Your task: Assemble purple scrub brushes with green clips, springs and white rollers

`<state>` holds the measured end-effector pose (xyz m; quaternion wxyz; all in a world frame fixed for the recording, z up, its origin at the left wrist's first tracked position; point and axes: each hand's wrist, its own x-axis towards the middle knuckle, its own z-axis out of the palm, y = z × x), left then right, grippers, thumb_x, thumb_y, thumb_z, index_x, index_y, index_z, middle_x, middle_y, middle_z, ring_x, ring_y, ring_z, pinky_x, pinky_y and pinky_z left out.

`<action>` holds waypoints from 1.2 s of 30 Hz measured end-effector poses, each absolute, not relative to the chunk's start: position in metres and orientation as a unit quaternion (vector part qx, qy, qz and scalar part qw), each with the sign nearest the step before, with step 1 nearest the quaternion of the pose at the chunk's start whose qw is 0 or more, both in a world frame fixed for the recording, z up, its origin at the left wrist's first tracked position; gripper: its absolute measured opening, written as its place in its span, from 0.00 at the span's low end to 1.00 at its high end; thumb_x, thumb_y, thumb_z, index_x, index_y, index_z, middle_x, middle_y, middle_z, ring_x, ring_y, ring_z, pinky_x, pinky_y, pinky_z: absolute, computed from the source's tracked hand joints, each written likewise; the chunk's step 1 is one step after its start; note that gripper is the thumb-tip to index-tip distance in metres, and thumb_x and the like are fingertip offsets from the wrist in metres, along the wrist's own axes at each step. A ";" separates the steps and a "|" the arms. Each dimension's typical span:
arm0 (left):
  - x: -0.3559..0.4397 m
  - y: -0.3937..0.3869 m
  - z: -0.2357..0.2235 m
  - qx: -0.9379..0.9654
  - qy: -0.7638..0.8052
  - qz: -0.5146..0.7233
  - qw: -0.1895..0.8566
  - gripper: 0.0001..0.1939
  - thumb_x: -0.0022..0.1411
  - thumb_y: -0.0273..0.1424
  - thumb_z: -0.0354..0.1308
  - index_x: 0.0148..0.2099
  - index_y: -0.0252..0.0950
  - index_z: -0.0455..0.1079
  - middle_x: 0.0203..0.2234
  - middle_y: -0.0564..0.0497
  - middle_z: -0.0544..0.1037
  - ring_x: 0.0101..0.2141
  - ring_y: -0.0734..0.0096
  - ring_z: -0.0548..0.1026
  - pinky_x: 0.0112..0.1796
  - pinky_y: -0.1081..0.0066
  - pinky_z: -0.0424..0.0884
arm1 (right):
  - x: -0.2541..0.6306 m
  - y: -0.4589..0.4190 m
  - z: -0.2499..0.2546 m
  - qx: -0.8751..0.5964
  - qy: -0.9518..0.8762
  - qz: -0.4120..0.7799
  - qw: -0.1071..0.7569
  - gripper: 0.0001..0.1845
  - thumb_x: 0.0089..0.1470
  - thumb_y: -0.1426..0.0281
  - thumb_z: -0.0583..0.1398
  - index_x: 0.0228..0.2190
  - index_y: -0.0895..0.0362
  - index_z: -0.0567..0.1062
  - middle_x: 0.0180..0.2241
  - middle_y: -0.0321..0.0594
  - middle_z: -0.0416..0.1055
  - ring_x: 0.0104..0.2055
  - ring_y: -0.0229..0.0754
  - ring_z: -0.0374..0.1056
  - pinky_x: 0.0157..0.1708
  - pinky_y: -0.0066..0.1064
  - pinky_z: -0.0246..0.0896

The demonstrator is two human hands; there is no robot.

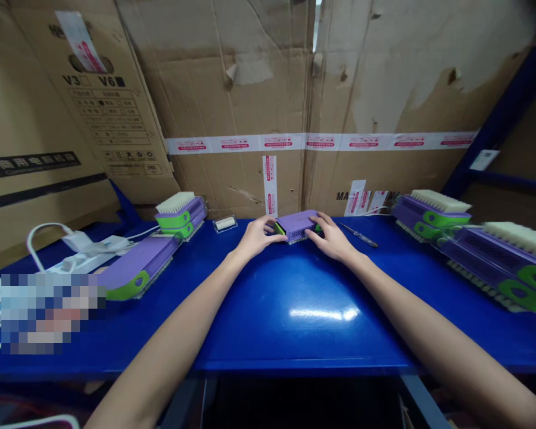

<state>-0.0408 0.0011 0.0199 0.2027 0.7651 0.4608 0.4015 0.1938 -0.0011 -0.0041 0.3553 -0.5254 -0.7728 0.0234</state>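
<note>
A purple brush unit [298, 224] with green ends sits at the back of the blue table, near the cardboard wall. My left hand [259, 236] pinches its left end, where the green end piece shows, thumb and fingers closed around it. Wrapped about the right end is my right hand [329, 236], thumb on the front side and fingers over the top. Pale bristles show under the unit's lower edge. A screwdriver [361, 236] lies right of my right hand. Left of my left hand is a small clear tray with a white block [226, 223].
On the left stand stacked brush units [181, 214], a single unit [131, 268] and a white power strip [87, 256] with cables. More stacked units [431, 214] and a longer stack [504, 262] are at right. Cardboard [241, 89] walls the back of the blue table [295, 333].
</note>
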 end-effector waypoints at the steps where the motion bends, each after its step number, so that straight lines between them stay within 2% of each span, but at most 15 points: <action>1: -0.040 0.001 0.020 0.767 0.452 0.409 0.201 0.26 0.41 0.39 0.70 0.43 0.36 0.69 0.35 0.48 0.77 0.35 0.66 0.76 0.38 0.67 0.72 | 0.194 -0.001 -0.004 -0.525 -0.773 0.026 0.355 0.30 0.56 0.56 0.53 0.55 0.60 0.64 0.60 0.53 0.53 0.63 0.51 0.50 0.61 0.43 0.47; 6: -0.040 0.003 0.019 0.767 0.435 0.426 0.201 0.22 0.40 0.39 0.71 0.35 0.34 0.69 0.32 0.49 0.76 0.33 0.68 0.75 0.37 0.67 0.72 | 0.194 -0.001 -0.005 -0.523 -0.774 0.031 0.357 0.30 0.55 0.56 0.54 0.55 0.59 0.64 0.61 0.52 0.53 0.63 0.51 0.50 0.62 0.43 0.46; 9: -0.042 0.003 0.019 0.799 0.417 0.405 0.155 0.18 0.42 0.41 0.69 0.29 0.34 0.71 0.34 0.48 0.75 0.36 0.67 0.74 0.41 0.65 0.70 | 0.194 -0.001 -0.005 -0.520 -0.774 0.030 0.359 0.29 0.55 0.56 0.54 0.55 0.58 0.64 0.61 0.51 0.53 0.63 0.51 0.50 0.62 0.43 0.46; 11: -0.042 0.002 0.019 0.818 0.411 0.383 0.123 0.17 0.42 0.41 0.69 0.29 0.35 0.73 0.37 0.47 0.74 0.40 0.64 0.73 0.45 0.63 0.68 | 0.194 -0.001 -0.005 -0.520 -0.775 0.029 0.358 0.29 0.56 0.56 0.54 0.55 0.58 0.64 0.61 0.51 0.53 0.63 0.51 0.50 0.62 0.43 0.46; 16: -0.043 -0.001 0.017 0.839 0.414 0.343 0.084 0.22 0.42 0.45 0.68 0.38 0.38 0.75 0.45 0.47 0.69 0.46 0.61 0.70 0.51 0.61 0.65 | 0.194 -0.002 -0.004 -0.521 -0.778 0.028 0.350 0.30 0.56 0.56 0.54 0.55 0.60 0.64 0.61 0.53 0.53 0.63 0.50 0.50 0.62 0.42 0.46; 21: -0.045 -0.002 0.020 0.839 0.416 0.344 0.062 0.23 0.41 0.50 0.66 0.33 0.37 0.74 0.44 0.47 0.68 0.43 0.62 0.71 0.48 0.62 0.67 | 0.194 -0.002 -0.003 -0.517 -0.781 0.026 0.349 0.29 0.56 0.57 0.54 0.54 0.60 0.64 0.60 0.53 0.53 0.63 0.50 0.50 0.61 0.43 0.47; 23: -0.049 -0.001 0.023 0.833 0.425 0.349 0.057 0.23 0.45 0.51 0.63 0.31 0.36 0.72 0.41 0.48 0.70 0.41 0.63 0.72 0.46 0.63 0.67 | 0.194 -0.002 -0.003 -0.517 -0.782 0.024 0.347 0.29 0.56 0.57 0.54 0.54 0.60 0.64 0.60 0.54 0.53 0.63 0.51 0.50 0.61 0.44 0.48; 26: -0.058 0.004 0.027 0.815 0.462 0.349 0.024 0.20 0.57 0.49 0.54 0.34 0.36 0.71 0.37 0.48 0.71 0.40 0.64 0.71 0.45 0.63 0.67 | 0.194 -0.002 -0.004 -0.519 -0.781 0.021 0.347 0.29 0.56 0.56 0.53 0.54 0.59 0.64 0.60 0.53 0.54 0.62 0.52 0.51 0.60 0.46 0.50; 28: -0.069 0.009 0.026 0.791 0.511 0.335 -0.040 0.17 0.61 0.44 0.50 0.37 0.36 0.71 0.37 0.46 0.72 0.42 0.61 0.70 0.46 0.61 0.65 | 0.195 -0.001 -0.004 -0.519 -0.781 0.017 0.347 0.29 0.56 0.56 0.53 0.54 0.59 0.65 0.60 0.53 0.54 0.62 0.53 0.52 0.60 0.46 0.50; 30: -0.082 0.014 0.023 0.752 0.572 0.305 -0.119 0.15 0.62 0.39 0.49 0.42 0.35 0.70 0.42 0.42 0.71 0.47 0.54 0.67 0.48 0.58 0.62 | 0.195 -0.001 -0.004 -0.522 -0.780 0.014 0.345 0.28 0.56 0.56 0.53 0.54 0.59 0.65 0.60 0.53 0.54 0.62 0.53 0.53 0.59 0.46 0.51; 32: -0.096 0.019 0.018 0.705 0.631 0.275 -0.168 0.18 0.61 0.37 0.49 0.49 0.33 0.67 0.50 0.37 0.67 0.52 0.49 0.63 0.49 0.55 0.60 | 0.195 -0.001 -0.003 -0.526 -0.778 0.012 0.343 0.28 0.56 0.56 0.53 0.54 0.59 0.65 0.59 0.53 0.55 0.61 0.53 0.53 0.59 0.46 0.52; 34: -0.107 0.021 0.012 0.668 0.681 0.242 -0.175 0.21 0.60 0.36 0.50 0.53 0.30 0.64 0.53 0.33 0.64 0.54 0.46 0.60 0.50 0.54 0.59 | 0.195 -0.001 -0.003 -0.530 -0.777 0.009 0.340 0.27 0.57 0.56 0.52 0.53 0.58 0.65 0.59 0.52 0.55 0.61 0.53 0.54 0.58 0.46 0.53; 36: -0.115 0.022 0.009 0.655 0.709 0.207 -0.160 0.22 0.60 0.34 0.49 0.55 0.30 0.62 0.51 0.33 0.66 0.53 0.46 0.61 0.50 0.53 0.58 | 0.195 -0.001 -0.003 -0.532 -0.776 0.005 0.338 0.27 0.57 0.56 0.52 0.53 0.58 0.65 0.59 0.52 0.55 0.60 0.53 0.54 0.58 0.46 0.53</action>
